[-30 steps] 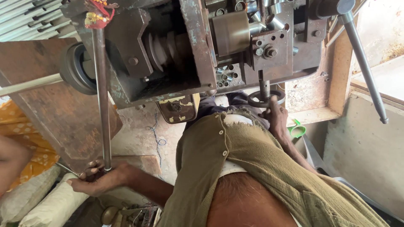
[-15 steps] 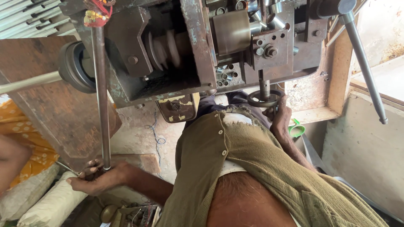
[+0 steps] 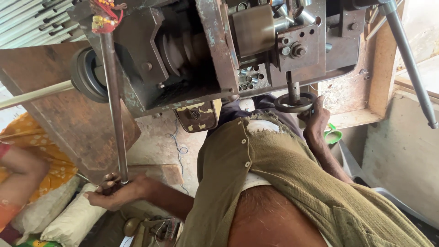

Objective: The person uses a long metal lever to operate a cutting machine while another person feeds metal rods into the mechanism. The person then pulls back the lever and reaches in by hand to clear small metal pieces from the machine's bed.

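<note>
Handwheel point(image 3: 295, 103) sits under the machine point(image 3: 206, 50), on its short vertical spindle, and the right hand point(image 3: 315, 121) is now pressed against its rim, fingers curled up beside it; a second ago that hand sat a touch lower and further right, so it has crept in on the wheel. Left hand point(image 3: 116, 192) stays clamped round the bottom end of the long lever point(image 3: 113, 105), no shift there. Another person's arm point(image 3: 20, 171) rests at the far left, well apart. Both controls look gripped at once, the machine seemingly being worked.
</note>
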